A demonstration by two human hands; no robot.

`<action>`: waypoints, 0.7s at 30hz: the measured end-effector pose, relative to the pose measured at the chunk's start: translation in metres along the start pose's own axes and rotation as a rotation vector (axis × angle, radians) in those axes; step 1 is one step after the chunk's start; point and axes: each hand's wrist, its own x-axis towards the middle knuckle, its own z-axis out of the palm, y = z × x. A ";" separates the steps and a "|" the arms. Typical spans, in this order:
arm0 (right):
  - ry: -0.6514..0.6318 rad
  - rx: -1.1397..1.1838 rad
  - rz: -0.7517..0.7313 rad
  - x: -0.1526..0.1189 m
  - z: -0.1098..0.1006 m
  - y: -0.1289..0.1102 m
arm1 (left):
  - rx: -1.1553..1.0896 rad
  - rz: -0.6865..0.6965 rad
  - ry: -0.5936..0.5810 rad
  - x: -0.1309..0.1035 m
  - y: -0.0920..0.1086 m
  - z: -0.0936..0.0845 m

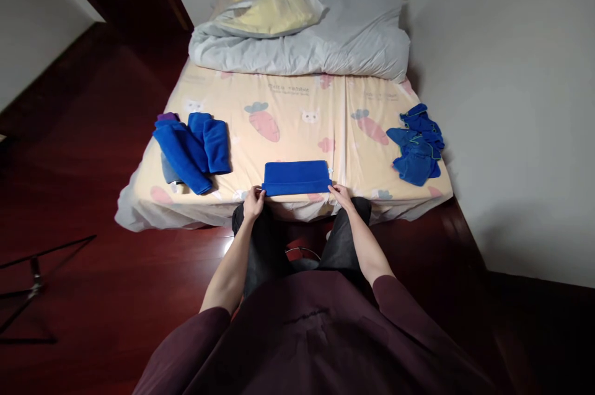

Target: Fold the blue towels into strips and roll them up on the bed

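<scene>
A blue towel [296, 173] lies flat on the bed's near edge, its near side folded over in a narrow strip. My left hand [253, 201] pinches the strip's left corner. At the right corner, my right hand [341, 195] grips the same strip between thumb and fingers. Rolled or folded blue towels [195, 146] are piled to the left, with a purple piece [168, 116] and a grey one partly hidden beneath. On the right lies a crumpled heap of blue cloths [417, 147] with light green edging.
The bed [288, 103] has a cover printed with carrots and cat faces. A grey quilt [353, 29] and a yellow item in a clear plastic bag [281, 7] sit at its head. Black stand legs [35, 286] are on the floor at left; a wall [515, 103] rises at right.
</scene>
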 end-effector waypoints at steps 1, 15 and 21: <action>-0.004 -0.002 0.004 0.000 -0.001 0.000 | -0.023 -0.002 0.009 0.000 0.000 0.000; -0.047 -0.030 0.068 0.000 -0.002 -0.002 | -0.030 -0.005 0.043 -0.002 0.006 -0.001; -0.041 -0.083 0.057 0.002 -0.001 0.001 | -0.010 0.029 0.035 -0.002 0.007 -0.002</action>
